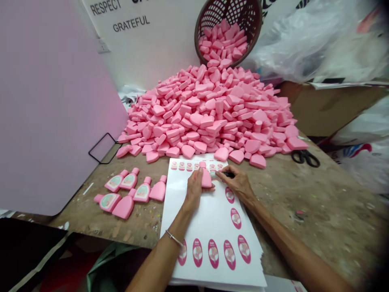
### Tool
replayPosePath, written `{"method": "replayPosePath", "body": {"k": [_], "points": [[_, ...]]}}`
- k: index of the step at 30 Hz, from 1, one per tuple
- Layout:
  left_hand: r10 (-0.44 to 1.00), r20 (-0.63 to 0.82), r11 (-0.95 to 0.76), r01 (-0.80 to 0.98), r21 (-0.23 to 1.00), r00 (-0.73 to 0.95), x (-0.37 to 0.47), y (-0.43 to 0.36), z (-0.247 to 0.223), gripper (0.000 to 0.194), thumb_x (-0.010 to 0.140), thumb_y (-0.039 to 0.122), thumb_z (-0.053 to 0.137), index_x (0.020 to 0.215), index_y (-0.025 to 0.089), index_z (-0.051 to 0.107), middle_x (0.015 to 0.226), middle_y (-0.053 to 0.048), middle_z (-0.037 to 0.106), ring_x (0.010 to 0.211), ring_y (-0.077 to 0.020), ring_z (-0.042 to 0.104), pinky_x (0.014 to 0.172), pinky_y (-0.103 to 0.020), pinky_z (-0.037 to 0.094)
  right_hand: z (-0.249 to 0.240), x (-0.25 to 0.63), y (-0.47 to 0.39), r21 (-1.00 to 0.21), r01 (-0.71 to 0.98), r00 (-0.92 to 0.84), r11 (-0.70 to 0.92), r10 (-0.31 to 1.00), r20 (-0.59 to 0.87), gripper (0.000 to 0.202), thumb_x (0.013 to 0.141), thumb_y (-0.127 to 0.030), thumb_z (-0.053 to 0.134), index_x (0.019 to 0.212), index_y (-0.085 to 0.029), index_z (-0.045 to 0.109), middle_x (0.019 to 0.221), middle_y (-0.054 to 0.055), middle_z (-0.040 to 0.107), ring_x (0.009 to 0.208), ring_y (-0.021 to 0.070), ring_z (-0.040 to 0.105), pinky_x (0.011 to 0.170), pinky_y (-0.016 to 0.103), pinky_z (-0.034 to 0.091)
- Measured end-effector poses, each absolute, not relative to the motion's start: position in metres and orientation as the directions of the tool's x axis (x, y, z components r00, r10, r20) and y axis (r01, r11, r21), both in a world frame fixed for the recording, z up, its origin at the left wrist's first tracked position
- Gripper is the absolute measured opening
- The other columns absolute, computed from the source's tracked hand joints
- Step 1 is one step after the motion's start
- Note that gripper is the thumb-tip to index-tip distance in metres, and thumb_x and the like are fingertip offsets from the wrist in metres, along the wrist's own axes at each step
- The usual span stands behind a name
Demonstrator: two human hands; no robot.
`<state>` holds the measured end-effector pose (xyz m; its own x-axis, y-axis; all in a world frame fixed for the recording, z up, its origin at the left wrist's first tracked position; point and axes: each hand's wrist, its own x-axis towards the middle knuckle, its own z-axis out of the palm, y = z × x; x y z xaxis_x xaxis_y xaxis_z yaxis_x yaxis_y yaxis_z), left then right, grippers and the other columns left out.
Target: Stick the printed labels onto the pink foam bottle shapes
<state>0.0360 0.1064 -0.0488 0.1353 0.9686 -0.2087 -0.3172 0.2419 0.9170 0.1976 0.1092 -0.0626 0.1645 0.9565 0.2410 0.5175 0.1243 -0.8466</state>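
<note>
My left hand [194, 184] is closed around a small pink bottle [206, 178], held upright over the sticker sheet [194, 219]. Close to its right side, my right hand [238, 182] grips a slim tool with a black handle [228, 174]; its tip is too small to make out. The white sheet lies on a stack of similar sheets and carries rows of oval magenta stickers [213, 253] and small pale ones along its top edge. To the left lie several pink bottles [142, 191], some showing a pale green label on the upper face.
A large heap of pink bottles [206, 109] spills from a tipped brown basket [199, 40] at the back. Black scissors [305, 158] lie at the right. A pale panel [60, 101] with a black wire frame [97, 162] stands left. Plastic bags [298, 44] and a cardboard box [328, 109] are behind.
</note>
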Motion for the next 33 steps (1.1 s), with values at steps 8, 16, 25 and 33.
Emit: {"method": "replayPosePath", "body": {"k": [8,16,25,33], "points": [[0.954,-0.271,0.299,-0.481,0.824,0.128,0.021,0.096,-0.029,0.054,0.080,0.063,0.050,0.085,0.010,0.060,0.074,-0.008,0.064,0.067,-0.0191,0.066,0.059,-0.031,0.058,-0.015,0.193,0.094,-0.939,0.334,0.235,0.085,0.957,0.171,0.038,0.075,-0.050,0.065,0.095,-0.018,0.071,0.089,0.005,0.071,0.078,0.0189,0.063,0.067,0.029,0.048],[0.938,-0.253,0.344,-0.534,0.772,0.239,0.022,0.076,-0.008,0.054,0.089,0.055,0.041,0.098,0.008,0.065,0.084,-0.012,0.070,0.065,-0.0188,0.067,0.062,-0.035,0.059,0.001,0.163,0.076,-0.947,0.301,0.088,0.110,0.986,0.142,0.035,0.074,-0.049,0.066,0.091,-0.019,0.075,0.090,0.005,0.074,0.084,0.0226,0.067,0.075,0.032,0.054],[0.937,-0.264,0.349,-0.560,0.751,0.230,0.020,0.076,-0.005,0.053,0.089,0.055,0.040,0.101,0.009,0.065,0.084,-0.012,0.071,0.069,-0.0209,0.068,0.067,-0.039,0.059,0.002,0.153,0.072,-0.940,0.310,0.107,0.142,0.977,0.183,0.031,0.075,-0.045,0.067,0.092,-0.020,0.075,0.093,0.005,0.074,0.083,0.0224,0.068,0.075,0.033,0.055],[0.942,-0.245,0.335,-0.569,0.751,0.231,0.019,0.076,-0.005,0.057,0.087,0.059,0.041,0.094,0.009,0.066,0.080,-0.012,0.070,0.071,-0.0218,0.068,0.071,-0.042,0.058,0.001,0.150,0.072,-0.922,0.344,0.100,0.180,0.969,0.226,0.029,0.077,-0.044,0.066,0.093,-0.021,0.075,0.094,0.005,0.074,0.084,0.0224,0.068,0.077,0.035,0.054]]}}
